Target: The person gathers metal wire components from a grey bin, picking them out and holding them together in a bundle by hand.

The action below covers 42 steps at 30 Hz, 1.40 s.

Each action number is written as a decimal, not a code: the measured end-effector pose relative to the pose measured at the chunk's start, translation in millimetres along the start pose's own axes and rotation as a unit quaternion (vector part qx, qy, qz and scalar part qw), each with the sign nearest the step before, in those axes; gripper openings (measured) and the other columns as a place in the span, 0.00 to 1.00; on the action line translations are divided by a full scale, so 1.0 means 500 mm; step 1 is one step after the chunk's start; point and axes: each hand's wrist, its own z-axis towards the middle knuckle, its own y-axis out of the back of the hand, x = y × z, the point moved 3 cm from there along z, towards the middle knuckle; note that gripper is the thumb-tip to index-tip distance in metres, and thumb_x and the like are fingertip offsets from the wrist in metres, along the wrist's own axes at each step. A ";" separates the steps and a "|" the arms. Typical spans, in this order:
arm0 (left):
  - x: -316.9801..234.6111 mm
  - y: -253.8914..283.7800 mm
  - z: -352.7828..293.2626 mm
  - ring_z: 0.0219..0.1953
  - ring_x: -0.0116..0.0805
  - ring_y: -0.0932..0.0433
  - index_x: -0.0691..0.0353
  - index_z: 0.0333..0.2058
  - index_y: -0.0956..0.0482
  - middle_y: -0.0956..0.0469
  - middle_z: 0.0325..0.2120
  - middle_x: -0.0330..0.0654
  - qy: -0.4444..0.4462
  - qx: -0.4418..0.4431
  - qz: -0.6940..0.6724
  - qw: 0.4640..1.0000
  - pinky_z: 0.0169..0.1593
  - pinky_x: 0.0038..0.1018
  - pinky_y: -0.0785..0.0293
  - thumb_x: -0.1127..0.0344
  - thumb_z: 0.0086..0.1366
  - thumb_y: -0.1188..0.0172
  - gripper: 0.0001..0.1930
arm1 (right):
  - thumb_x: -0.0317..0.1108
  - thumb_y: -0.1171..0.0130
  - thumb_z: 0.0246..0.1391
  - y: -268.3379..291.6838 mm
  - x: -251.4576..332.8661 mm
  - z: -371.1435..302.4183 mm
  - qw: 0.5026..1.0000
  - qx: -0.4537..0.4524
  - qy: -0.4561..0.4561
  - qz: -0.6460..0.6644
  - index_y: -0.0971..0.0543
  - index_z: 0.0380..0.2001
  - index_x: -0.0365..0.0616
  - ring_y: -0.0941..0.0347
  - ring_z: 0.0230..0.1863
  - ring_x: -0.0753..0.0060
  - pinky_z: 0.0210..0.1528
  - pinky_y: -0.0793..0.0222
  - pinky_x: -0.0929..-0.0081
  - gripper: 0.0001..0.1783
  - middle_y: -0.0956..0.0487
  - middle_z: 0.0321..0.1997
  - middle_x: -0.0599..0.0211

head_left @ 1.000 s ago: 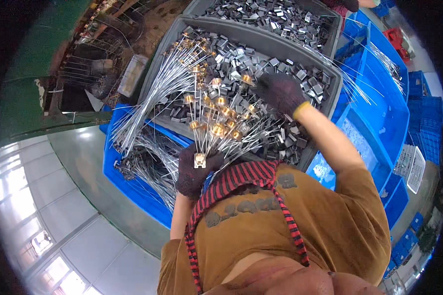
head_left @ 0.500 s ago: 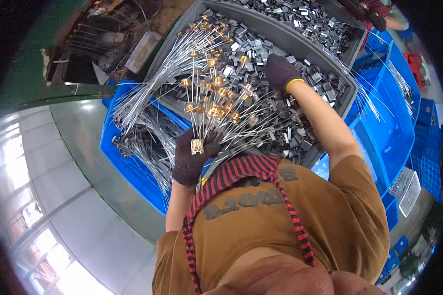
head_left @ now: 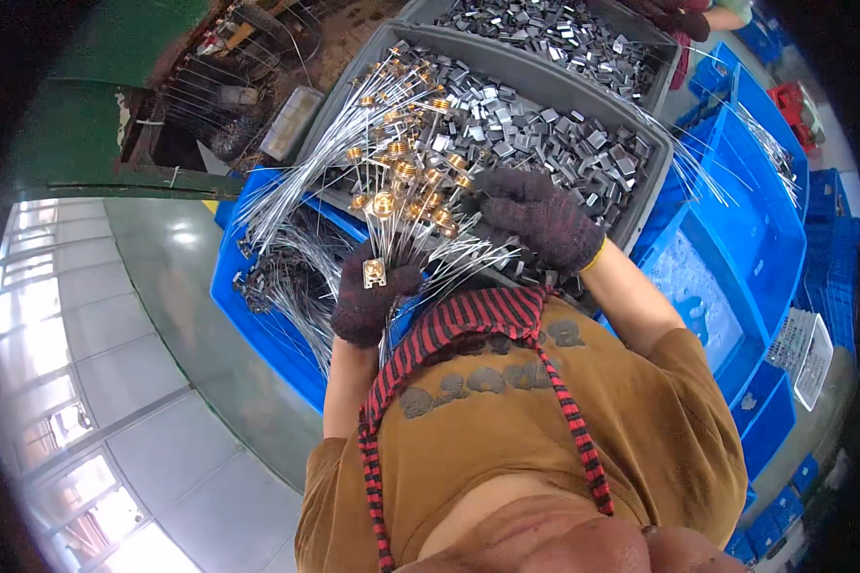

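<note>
My left hand (head_left: 365, 304), in a dark knit glove, is closed round a bunch of thin metal wires (head_left: 384, 234) tipped with gold-coloured coiled fittings. A small square metal clip (head_left: 374, 273) with a gold centre shows at its thumb. My right hand (head_left: 549, 218), gloved alike, is at the right side of the bunch with its fingers bent toward the wire tips. Whatever lies between those fingers is too small to make out. Beneath both hands is a grey bin (head_left: 661, 158) of small dark metal clips (head_left: 583, 143). More gold-tipped wires (head_left: 320, 158) rest across its left part.
A second grey bin (head_left: 669, 48) of clips stands beyond. Blue bins (head_left: 222, 277) with tangled wires are at the left; more blue bins (head_left: 774, 229) line the right. A white basket (head_left: 812, 363) sits at far right. Another person's gloved hand (head_left: 688, 24) shows at upper right.
My right hand has come back from the loose clips, leftward and nearer, to the side of the wire bunch. My left hand keeps its hold in nearly the same place.
</note>
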 end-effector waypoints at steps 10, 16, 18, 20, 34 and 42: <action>-0.012 -0.016 -0.012 0.29 0.29 0.21 0.68 0.47 0.18 0.14 0.35 0.44 0.033 -0.016 -0.003 0.999 0.33 0.27 0.24 0.75 0.55 0.28 0.19 | 0.41 0.37 0.66 -0.043 0.022 -0.010 0.995 -0.006 0.062 0.081 0.24 0.61 0.38 0.27 0.37 0.83 0.37 0.31 0.82 0.26 0.20 0.42 0.74; 0.012 0.013 0.008 0.30 0.33 0.25 0.69 0.55 0.25 0.19 0.39 0.48 0.024 0.119 -0.008 0.993 0.34 0.30 0.25 0.76 0.60 0.33 0.23 | 0.41 0.30 0.58 -0.010 0.011 -0.012 0.988 0.050 0.073 0.122 0.22 0.47 0.41 0.31 0.29 0.83 0.31 0.34 0.80 0.19 0.24 0.34 0.75; 0.015 0.002 0.004 0.30 0.33 0.24 0.69 0.54 0.24 0.19 0.39 0.47 -0.023 0.111 -0.020 0.993 0.33 0.30 0.25 0.76 0.60 0.32 0.23 | 0.38 0.31 0.59 -0.016 0.023 -0.033 0.994 0.018 0.070 0.081 0.23 0.43 0.43 0.32 0.26 0.82 0.28 0.35 0.80 0.15 0.24 0.31 0.75; -0.003 -0.009 0.002 0.30 0.32 0.24 0.69 0.53 0.24 0.18 0.38 0.46 -0.070 0.101 -0.032 0.992 0.33 0.29 0.25 0.76 0.59 0.31 0.23 | 0.33 0.34 0.59 -0.015 0.023 -0.047 0.999 -0.015 0.040 0.031 0.22 0.41 0.44 0.29 0.26 0.82 0.26 0.34 0.81 0.10 0.24 0.31 0.74; 0.013 -0.017 0.041 0.30 0.28 0.18 0.68 0.41 0.15 0.14 0.31 0.41 0.055 -0.021 0.029 0.998 0.35 0.27 0.22 0.73 0.61 0.28 0.10 | 0.43 0.38 0.61 0.212 -0.002 0.084 0.831 -0.057 -0.024 -0.552 0.15 0.46 0.46 0.16 0.43 0.49 0.48 0.21 0.53 0.16 0.13 0.46 0.55; 0.013 -0.003 0.077 0.33 0.30 0.16 0.68 0.46 0.16 0.13 0.33 0.42 0.107 -0.043 0.072 0.991 0.38 0.29 0.19 0.73 0.61 0.28 0.14 | 0.41 0.41 0.57 0.388 -0.105 0.399 0.655 -0.226 0.010 -0.721 0.18 0.51 0.46 0.19 0.53 0.41 0.55 0.23 0.49 0.20 0.17 0.53 0.45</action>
